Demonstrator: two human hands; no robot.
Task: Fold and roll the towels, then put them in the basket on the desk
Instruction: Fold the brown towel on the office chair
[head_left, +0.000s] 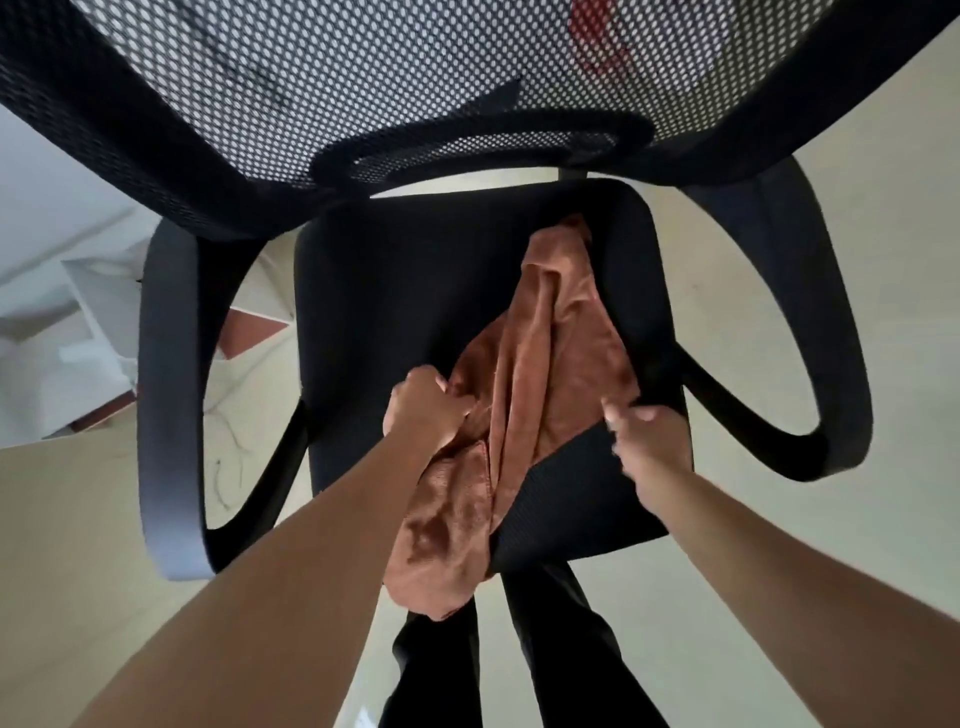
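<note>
Two bare forearms are reaching down over a black chair (166, 389). The left hand (426, 408) is clenching a bunch of the brown towel (550, 353), fingers curled tight round the cloth. The right hand (647, 441) is touching the towel's right corner (motion blur is hiding whether its fingers are pinching it). The towel is lying crumpled on the seat (395, 312), its near end drooping over the front edge, below the mesh backrest (363, 78).

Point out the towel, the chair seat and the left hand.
towel (550, 364), head view, its bunched middle
chair seat (395, 291), head view, bare black cushion
left hand (426, 410), head view, back of the fist
</note>
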